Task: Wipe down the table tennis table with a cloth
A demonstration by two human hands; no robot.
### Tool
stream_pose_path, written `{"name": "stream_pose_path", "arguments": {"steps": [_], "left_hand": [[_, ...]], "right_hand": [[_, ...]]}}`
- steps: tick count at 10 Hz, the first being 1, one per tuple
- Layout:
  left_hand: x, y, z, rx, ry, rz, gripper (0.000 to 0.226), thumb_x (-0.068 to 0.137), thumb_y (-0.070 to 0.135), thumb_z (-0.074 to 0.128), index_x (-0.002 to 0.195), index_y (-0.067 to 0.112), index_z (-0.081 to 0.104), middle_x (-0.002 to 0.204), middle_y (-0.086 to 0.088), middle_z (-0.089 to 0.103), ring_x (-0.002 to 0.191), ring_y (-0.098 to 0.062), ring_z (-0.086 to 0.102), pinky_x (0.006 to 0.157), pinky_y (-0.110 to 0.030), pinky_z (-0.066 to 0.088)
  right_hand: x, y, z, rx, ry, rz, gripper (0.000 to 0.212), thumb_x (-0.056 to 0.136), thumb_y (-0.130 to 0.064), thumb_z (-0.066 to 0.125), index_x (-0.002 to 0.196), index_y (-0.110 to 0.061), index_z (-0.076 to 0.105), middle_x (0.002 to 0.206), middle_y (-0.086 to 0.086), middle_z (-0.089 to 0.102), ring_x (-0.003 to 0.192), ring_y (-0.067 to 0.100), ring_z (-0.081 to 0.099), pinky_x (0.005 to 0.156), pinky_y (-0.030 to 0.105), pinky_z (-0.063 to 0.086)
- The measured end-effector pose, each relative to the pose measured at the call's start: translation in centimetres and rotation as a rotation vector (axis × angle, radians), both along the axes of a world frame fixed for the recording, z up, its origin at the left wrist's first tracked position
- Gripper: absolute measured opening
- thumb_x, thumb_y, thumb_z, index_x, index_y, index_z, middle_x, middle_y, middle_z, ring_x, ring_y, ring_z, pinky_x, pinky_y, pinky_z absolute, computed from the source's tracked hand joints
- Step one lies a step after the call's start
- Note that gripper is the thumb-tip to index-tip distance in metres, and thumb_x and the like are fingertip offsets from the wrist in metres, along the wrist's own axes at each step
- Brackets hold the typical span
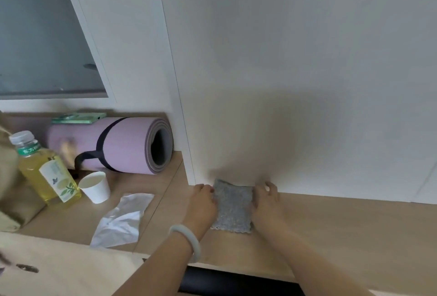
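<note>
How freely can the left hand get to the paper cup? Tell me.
Probably yes: the left hand holds the gray cloth by its edge, and only a flat plastic wrapper lies between it and the paper cup.

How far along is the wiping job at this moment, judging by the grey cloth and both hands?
Done: nothing visibly wiped; no table tennis table is in view. In hand: the left hand and right hand hold the side edges of the square grey textured cloth, lying flat on the light wooden counter against the white wall. Left: carrying the cloth to the table and wiping it all.
</note>
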State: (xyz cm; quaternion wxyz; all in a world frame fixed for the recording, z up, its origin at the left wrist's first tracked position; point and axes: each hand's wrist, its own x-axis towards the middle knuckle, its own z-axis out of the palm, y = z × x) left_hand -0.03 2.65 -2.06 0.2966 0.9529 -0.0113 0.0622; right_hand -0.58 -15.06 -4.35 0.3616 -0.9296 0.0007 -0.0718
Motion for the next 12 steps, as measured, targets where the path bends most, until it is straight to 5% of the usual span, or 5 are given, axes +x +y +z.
{"name": "stream_pose_path", "arguments": {"steps": [2, 4, 6, 8, 12], "left_hand": [[1.5, 0.1, -3.0, 0.343, -0.179, -0.346, 0.049, 0.104, 0.018, 0.035, 0.153, 0.013, 0.031, 0.165, -0.003, 0.012, 0.152, -0.018, 0.01, 0.119, -0.02, 0.002], [2.9, 1.0, -5.6, 0.397, -0.007, -0.404, 0.054, 0.108, 0.041, 0.012, 0.157, 0.026, -0.002, 0.164, 0.013, -0.008, 0.147, -0.003, -0.02, 0.121, -0.027, -0.013], [2.8, 0.9, -6.0, 0.417, -0.004, -0.375, 0.055, 0.107, 0.042, 0.012, 0.157, 0.028, -0.006, 0.163, 0.016, -0.014, 0.144, -0.001, -0.025, 0.119, -0.027, -0.016], [2.9, 1.0, -5.5, 0.415, 0.05, -0.415, 0.056, 0.107, 0.044, 0.012, 0.156, 0.029, -0.008, 0.163, 0.014, -0.016, 0.145, -0.002, -0.023, 0.122, -0.031, -0.011], [2.5, -2.8, -2.7, 0.565, -0.026, -0.435, 0.058, 0.107, 0.04, 0.02, 0.159, 0.016, 0.008, 0.167, -0.005, -0.005, 0.153, -0.024, -0.008, 0.123, -0.043, -0.01]], "right_hand": [[0.8, 2.6, -2.9, -0.45, -0.091, 0.181, 0.056, 0.104, -0.027, 0.032, 0.157, -0.016, 0.018, 0.165, 0.0, 0.015, 0.151, 0.015, 0.013, 0.121, 0.029, 0.007], [2.4, 3.5, -4.8, -0.489, -0.021, 0.249, 0.06, 0.107, -0.036, 0.022, 0.159, -0.016, -0.001, 0.166, -0.001, -0.008, 0.152, 0.016, -0.012, 0.105, 0.021, -0.03], [1.2, 4.3, -2.6, -0.654, -0.067, 0.162, 0.051, 0.077, -0.044, 0.064, 0.121, -0.019, 0.072, 0.129, -0.005, 0.067, 0.12, 0.011, 0.063, 0.111, 0.034, 0.001], [0.0, 3.7, -1.1, -0.624, -0.078, 0.132, 0.066, 0.091, -0.051, 0.062, 0.145, -0.016, 0.05, 0.153, -0.005, 0.044, 0.143, 0.007, 0.037, 0.108, 0.027, -0.019], [-4.6, -7.2, 0.6, -0.409, 0.123, -0.096, 0.051, 0.107, -0.032, 0.036, 0.156, -0.022, 0.024, 0.167, -0.001, 0.006, 0.153, 0.014, 0.003, 0.124, 0.033, 0.006]]}}
